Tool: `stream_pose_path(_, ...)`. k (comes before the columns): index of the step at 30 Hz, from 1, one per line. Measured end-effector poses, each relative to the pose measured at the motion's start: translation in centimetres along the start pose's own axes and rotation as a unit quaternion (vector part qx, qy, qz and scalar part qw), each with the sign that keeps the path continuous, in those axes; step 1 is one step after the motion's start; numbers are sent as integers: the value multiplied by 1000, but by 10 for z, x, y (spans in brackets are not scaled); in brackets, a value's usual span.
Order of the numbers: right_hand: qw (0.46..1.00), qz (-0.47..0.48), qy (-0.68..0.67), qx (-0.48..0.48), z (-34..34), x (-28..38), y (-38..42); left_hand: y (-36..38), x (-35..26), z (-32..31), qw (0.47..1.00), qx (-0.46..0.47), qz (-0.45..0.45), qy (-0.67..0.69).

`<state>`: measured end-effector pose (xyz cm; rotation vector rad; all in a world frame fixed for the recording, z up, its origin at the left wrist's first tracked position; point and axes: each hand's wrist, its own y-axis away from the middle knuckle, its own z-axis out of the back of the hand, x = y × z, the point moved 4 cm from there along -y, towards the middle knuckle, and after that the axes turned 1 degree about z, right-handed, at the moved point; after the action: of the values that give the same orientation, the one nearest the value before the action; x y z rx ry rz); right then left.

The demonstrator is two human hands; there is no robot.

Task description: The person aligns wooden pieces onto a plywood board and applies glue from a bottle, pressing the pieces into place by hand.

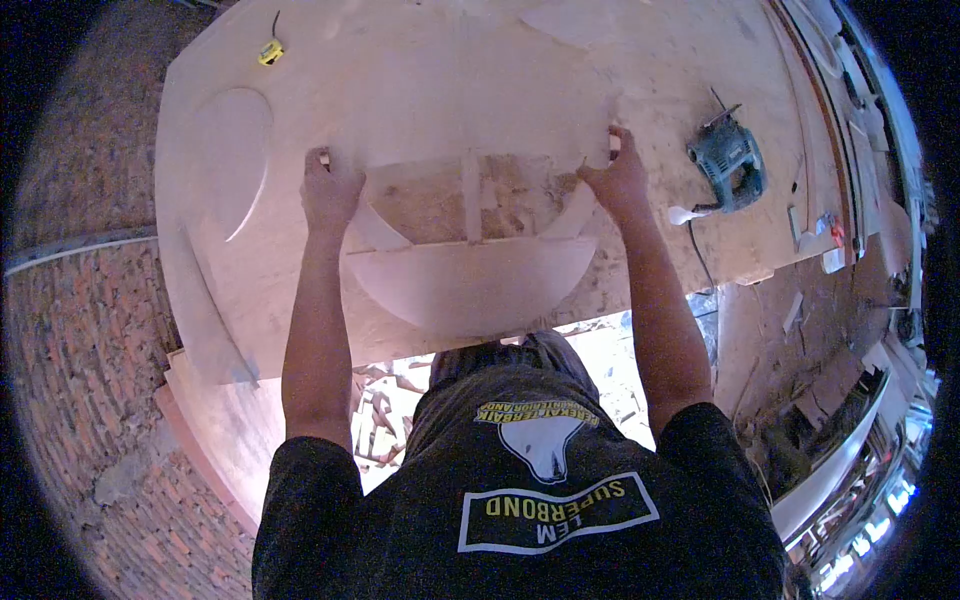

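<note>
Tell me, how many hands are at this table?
2: the left hand is at the left side of the curved wooden frame, the right hand at its right side. Nobody else's hands show.

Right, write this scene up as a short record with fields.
Left hand: fingers curled, at the left side of the pale curved piece
Right hand: fingers curled, at its right side
Piece: on the worktable; near part solid, opening beyond it split by a bar
Upper outline: hard to make out
Power tool: to the right of the right hand
Tape measure: yellow, toward the table's far left
Brick wall: left of the table
</note>
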<state>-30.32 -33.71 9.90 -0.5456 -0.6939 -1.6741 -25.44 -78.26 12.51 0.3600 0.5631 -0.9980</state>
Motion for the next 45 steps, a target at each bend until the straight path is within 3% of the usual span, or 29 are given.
stream_pose_path(3,995,73,-22,-65,25,32,-14,-13,-32,40,997,-30,-35,58)
stream_pose_path(12,970,161,-99,-155,110,148,-10,-37,-103,123,966,-113,-147,180)
stream_pose_path(21,931,231,-127,-252,113,154,28,-36,-86,102,913,-145,-183,335)
stream_pose_path(27,909,287,-106,-282,102,146,64,-19,-65,98,916,-190,-178,306)
stream_pose_path(32,911,269,-101,-296,95,144,86,-6,-64,109,947,-202,-148,199)
stream_pose_path(35,909,272,-119,-294,92,144,93,-4,-63,110,951,-176,-139,212)
stream_pose_path(38,907,280,-127,-287,91,143,98,7,-67,113,954,-225,-127,149)
stream_pose_path(41,911,287,-125,-270,88,135,100,2,-56,110,958,-115,-84,248)
stream_pose_path(44,912,306,-86,-259,86,129,119,7,-26,102,822,4,-51,567)
stream_pose_path(45,911,315,-67,-257,86,127,128,12,-14,103,831,15,-65,552)
